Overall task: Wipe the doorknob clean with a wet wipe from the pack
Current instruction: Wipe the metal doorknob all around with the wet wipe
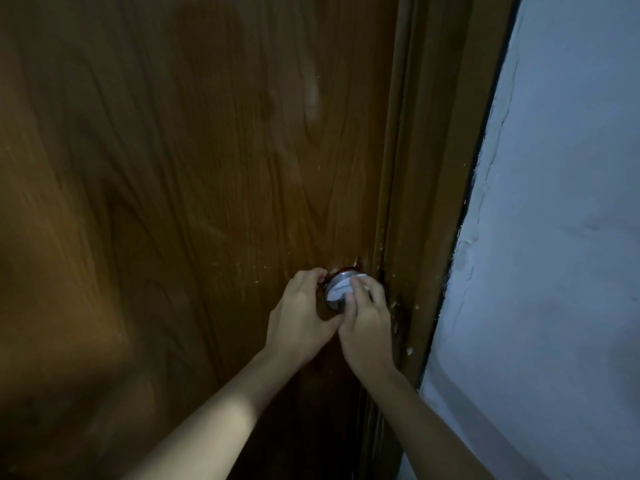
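Doorknob point(335, 289): round, silvery metal; left hand point(300, 313) grips its left side; right hand point(363, 320) presses white wet wipe point(341, 291) against it.

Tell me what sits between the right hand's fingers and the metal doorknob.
In the head view, a white wet wipe lies between the right hand and the doorknob, pressed against its face. The left hand grips the knob's left side.

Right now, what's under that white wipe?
The shiny metal doorknob sits under the wet wipe, which the right hand pinches against it. The left hand grips the knob's left side. The knob's face beneath the wipe is hidden.
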Demonstrator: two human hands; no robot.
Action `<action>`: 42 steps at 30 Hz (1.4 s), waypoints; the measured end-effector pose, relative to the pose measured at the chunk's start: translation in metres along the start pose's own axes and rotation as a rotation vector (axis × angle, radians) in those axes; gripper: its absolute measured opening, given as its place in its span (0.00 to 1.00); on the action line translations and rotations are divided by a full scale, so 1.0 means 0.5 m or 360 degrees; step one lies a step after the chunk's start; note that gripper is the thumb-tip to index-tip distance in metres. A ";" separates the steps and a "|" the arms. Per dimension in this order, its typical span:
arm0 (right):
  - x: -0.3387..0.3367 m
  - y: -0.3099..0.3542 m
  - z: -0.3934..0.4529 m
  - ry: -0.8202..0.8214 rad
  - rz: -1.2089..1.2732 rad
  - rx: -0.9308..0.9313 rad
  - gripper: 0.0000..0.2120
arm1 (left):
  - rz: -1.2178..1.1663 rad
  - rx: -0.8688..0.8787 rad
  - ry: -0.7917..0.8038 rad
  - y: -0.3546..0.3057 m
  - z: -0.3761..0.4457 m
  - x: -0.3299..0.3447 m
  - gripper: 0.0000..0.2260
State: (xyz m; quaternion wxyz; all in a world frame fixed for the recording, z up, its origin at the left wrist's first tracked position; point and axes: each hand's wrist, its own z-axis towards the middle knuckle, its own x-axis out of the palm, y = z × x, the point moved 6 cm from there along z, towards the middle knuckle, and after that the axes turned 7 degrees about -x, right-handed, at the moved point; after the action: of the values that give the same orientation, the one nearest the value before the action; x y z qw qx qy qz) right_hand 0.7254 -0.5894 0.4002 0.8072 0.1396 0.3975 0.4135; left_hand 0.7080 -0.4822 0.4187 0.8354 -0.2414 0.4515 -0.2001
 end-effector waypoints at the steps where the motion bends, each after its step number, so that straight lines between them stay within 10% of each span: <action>1: 0.009 -0.001 -0.007 0.0007 0.0017 -0.0032 0.24 | 0.0016 0.0004 0.0012 0.001 -0.002 0.002 0.28; 13: -0.017 -0.043 -0.002 -0.0049 0.0677 0.0668 0.12 | -0.0036 -0.0071 0.0044 0.022 -0.010 -0.006 0.30; 23: 0.054 -0.050 -0.037 0.0153 0.2416 0.1614 0.12 | -0.0413 -0.0268 0.0228 0.037 -0.028 0.040 0.13; 29: 0.056 -0.060 -0.044 0.0383 0.1990 0.1602 0.10 | -0.1413 -0.1511 0.0655 0.057 -0.049 0.093 0.12; 35: 0.034 -0.076 -0.033 0.0483 0.1522 0.1326 0.11 | -0.2165 -0.1723 0.0696 0.037 -0.042 0.119 0.12; 42: 0.031 -0.079 -0.032 0.0426 0.1262 0.1125 0.19 | -0.1747 -0.1513 0.0141 0.051 -0.023 0.079 0.07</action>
State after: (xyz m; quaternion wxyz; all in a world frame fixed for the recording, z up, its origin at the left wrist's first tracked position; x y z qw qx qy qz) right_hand 0.7407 -0.6034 0.3595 0.4359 0.4875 0.5284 0.5414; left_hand 0.7214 -0.4862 0.3725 0.4004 -0.7616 0.3369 -0.3822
